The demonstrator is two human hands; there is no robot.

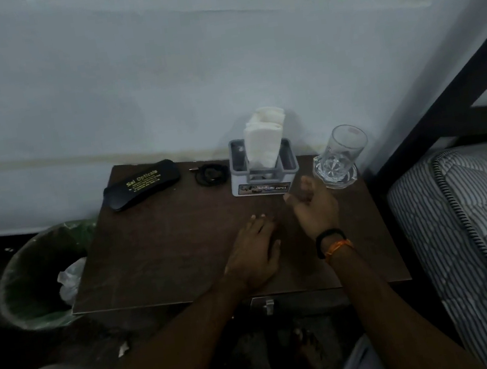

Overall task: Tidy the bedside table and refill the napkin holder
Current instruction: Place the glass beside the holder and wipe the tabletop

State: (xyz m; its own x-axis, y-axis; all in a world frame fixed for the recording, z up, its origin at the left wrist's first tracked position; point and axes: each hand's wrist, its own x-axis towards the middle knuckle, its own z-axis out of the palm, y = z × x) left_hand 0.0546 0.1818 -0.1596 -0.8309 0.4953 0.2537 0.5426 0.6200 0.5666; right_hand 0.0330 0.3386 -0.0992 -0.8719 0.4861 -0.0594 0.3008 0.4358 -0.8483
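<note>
— What did the room look like?
— A dark bedside table [158, 260] stood against a pale wall [127, 91] (mattress [479, 228] alongside).
— And the hands?
— The left hand [253, 250] lay flat; the right hand [313, 208], loosely curled and holding nothing, hovered just before the napkin holder [263, 175], full of napkins [264, 140].

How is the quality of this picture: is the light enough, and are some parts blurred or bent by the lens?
Head view: the light is dim and bluish, so the dark table and the floor lose detail. The white napkins stand out brightest. The gold print on the glasses case is only partly readable. The right hand looks slightly blurred. The wide lens bends the mattress and bed frame at the right edge.
</note>
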